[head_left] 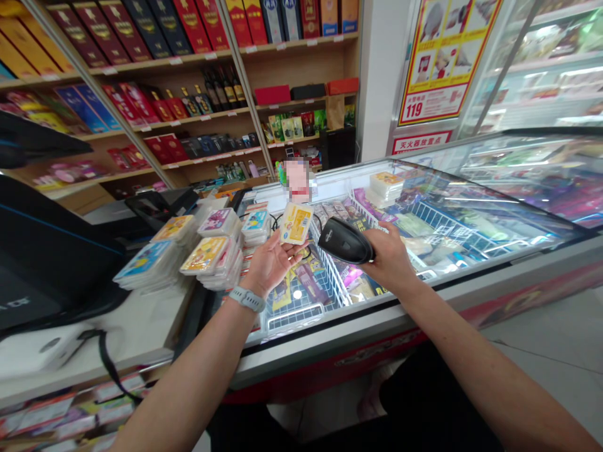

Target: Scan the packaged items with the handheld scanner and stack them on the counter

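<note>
My left hand (272, 261), palm up with a grey watch band at the wrist, holds a small flat pack with a yellow label (296, 223) at its fingertips. In my right hand (387, 256) is a black handheld scanner (346, 241), its head pointing left toward the pack, a small gap between them. Just left of my left hand stand stacks of similar packs with yellow (205, 255), purple (217, 221) and blue labels (255, 221). One more stack (386, 187) sits farther back on the freezer's glass top.
Under both hands lies a glass-topped freezer (325, 320) with wire baskets of wrapped goods inside. A white counter (141, 326) with a black machine (42, 251) is at the left. Shelves of boxes and bottles (188, 59) line the back.
</note>
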{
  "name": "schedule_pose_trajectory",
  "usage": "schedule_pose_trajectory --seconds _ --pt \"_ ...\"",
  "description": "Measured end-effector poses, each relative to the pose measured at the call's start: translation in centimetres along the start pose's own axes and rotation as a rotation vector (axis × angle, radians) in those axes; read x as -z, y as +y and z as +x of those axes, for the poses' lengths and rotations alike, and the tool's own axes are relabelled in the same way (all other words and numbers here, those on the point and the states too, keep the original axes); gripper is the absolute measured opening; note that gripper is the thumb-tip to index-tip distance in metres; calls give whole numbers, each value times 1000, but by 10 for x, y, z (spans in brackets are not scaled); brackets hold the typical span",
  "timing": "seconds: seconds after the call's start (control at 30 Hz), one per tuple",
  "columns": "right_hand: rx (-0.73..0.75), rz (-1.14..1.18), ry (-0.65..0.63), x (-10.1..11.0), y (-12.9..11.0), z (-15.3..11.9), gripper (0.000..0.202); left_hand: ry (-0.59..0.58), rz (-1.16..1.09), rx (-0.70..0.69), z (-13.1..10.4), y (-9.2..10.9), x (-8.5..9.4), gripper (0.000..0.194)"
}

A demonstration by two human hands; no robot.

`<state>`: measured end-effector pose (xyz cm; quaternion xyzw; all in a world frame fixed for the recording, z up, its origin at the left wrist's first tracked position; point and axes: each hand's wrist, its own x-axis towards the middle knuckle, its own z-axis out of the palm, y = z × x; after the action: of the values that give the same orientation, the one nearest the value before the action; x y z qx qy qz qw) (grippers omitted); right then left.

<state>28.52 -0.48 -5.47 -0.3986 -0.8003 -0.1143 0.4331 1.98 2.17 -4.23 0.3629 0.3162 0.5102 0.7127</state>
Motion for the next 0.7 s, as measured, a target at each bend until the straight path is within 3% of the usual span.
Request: schedule_pose_trajectory --seconds 0.57,0.7 --pt "16 -3 8 1 -1 1 14 27 -1 -11 2 -2 4 47" --pt "14 -1 13 1 0 1 12 79 144 -121 2 -1 3 45"
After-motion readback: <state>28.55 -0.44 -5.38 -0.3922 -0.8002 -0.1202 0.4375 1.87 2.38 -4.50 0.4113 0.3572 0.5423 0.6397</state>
